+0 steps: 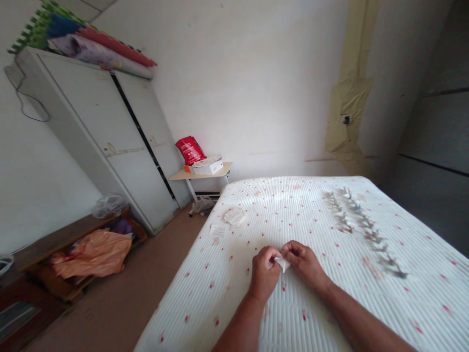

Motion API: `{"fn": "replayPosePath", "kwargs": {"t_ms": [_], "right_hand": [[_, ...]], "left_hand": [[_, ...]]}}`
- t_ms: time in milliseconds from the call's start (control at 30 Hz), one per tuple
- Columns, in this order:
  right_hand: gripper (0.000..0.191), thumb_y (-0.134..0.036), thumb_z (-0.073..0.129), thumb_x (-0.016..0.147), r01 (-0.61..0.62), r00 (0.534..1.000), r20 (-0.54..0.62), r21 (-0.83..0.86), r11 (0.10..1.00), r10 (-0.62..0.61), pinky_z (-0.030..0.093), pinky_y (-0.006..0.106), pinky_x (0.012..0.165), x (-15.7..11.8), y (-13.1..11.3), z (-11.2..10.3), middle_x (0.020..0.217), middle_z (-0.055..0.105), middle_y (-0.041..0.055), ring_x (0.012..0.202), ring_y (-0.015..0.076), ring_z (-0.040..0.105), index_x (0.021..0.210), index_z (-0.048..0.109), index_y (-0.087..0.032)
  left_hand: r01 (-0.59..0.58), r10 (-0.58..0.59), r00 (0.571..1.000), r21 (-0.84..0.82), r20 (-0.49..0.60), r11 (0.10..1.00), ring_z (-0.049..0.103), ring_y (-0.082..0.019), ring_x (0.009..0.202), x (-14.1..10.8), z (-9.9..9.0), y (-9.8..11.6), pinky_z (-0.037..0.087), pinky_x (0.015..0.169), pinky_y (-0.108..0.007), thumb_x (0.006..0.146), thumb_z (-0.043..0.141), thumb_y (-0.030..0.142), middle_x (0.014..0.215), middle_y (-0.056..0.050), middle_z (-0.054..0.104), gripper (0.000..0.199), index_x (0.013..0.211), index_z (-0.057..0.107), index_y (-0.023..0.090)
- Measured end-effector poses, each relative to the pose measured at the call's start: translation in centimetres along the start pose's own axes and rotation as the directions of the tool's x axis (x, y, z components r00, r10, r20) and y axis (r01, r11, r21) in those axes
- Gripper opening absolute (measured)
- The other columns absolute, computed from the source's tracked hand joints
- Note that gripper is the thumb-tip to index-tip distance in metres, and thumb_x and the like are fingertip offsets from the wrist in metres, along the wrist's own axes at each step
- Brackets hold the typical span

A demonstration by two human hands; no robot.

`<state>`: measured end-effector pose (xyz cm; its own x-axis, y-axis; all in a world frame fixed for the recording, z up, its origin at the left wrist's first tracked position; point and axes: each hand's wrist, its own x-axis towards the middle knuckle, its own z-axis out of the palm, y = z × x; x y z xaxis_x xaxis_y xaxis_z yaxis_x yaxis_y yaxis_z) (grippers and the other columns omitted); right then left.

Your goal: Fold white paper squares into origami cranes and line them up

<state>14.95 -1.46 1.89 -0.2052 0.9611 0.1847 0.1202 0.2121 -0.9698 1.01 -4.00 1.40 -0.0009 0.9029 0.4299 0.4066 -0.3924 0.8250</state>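
Over the middle of the bed, my left hand and my right hand meet at a small white piece of paper. Fingers of both hands pinch it, and it looks folded. Part of the paper is hidden behind the fingertips. Farther left on the bed lies a spread pile of thin whitish paper pieces, with a printed sheet beside it. To the right, several small grey-and-white pointed figures stand in two rows; they resemble folded paper birds, though blurred.
The bed has a white ribbed cover with red spots. Past its far left corner, a small table bears a red bag and a white box. A grey cabinet and a low wooden shelf stand left.
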Motion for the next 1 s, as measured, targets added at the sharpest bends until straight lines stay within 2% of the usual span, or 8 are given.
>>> {"fn": "replayPosePath", "kwargs": {"t_ms": [167,333,533,800,1000], "right_hand": [[0.02,-0.038,0.058,0.069,0.007,0.997,-0.083,0.09,0.996,0.0,0.034,0.022,0.051,-0.1,-0.7,-0.6,0.059,0.047,-0.0041,0.053,0.0097,0.041,0.072,0.053,-0.018],[0.017,-0.034,0.057,0.069,0.053,0.999,-0.009,0.049,0.997,-0.053,0.036,0.023,0.054,-0.5,-1.1,-0.4,0.064,0.049,-0.0022,0.057,0.011,0.044,0.071,0.053,-0.018],[0.006,-0.024,0.051,0.071,0.15,0.989,0.012,-0.129,0.98,-0.15,0.038,0.025,0.06,-0.7,-0.8,0.1,0.068,0.049,-0.0009,0.063,0.0129,0.047,0.072,0.053,-0.019],[0.005,-0.023,0.049,0.071,0.202,0.979,0.015,-0.249,0.947,-0.205,0.04,0.025,0.058,-0.8,-0.7,0.2,0.069,0.051,-0.0002,0.061,0.013,0.048,0.074,0.052,-0.019],[0.012,-0.015,0.045,0.068,0.198,0.98,0.032,-0.223,0.955,-0.196,0.039,0.025,0.058,-0.9,-0.8,0.7,0.066,0.052,-0.0001,0.061,0.0132,0.048,0.073,0.055,-0.019]], "left_hand": [[0.183,-0.192,0.981,-0.204,-0.024,0.962,0.05,-0.01,0.059,0.4,0.2,-1.0,0.038,0.057,-0.019,0.062,0.052,0.01,0.062,0.002,0.057,0.008,0.067,0.057,0.015],[0.257,-0.284,0.958,-0.35,-0.026,0.901,0.045,-0.009,0.053,0.8,0.1,-0.7,0.035,0.051,-0.018,0.059,0.056,0.014,0.055,0.003,0.052,0.004,0.062,0.054,0.014],[0.271,-0.305,0.952,-0.375,-0.032,0.886,0.046,-0.009,0.052,0.9,-0.1,-0.2,0.035,0.051,-0.019,0.057,0.054,0.013,0.055,0.002,0.053,0.004,0.061,0.055,0.014],[0.289,-0.321,0.947,-0.365,-0.03,0.885,0.048,-0.011,0.055,0.7,-0.1,-0.6,0.037,0.054,-0.021,0.063,0.052,0.016,0.058,-0.001,0.057,0.01,0.067,0.06,0.012],[0.273,-0.302,0.952,-0.325,-0.043,0.906,0.043,-0.009,0.052,0.7,0.0,-0.3,0.034,0.05,-0.019,0.062,0.054,0.017,0.055,0.002,0.051,0.005,0.065,0.056,0.013]]}}
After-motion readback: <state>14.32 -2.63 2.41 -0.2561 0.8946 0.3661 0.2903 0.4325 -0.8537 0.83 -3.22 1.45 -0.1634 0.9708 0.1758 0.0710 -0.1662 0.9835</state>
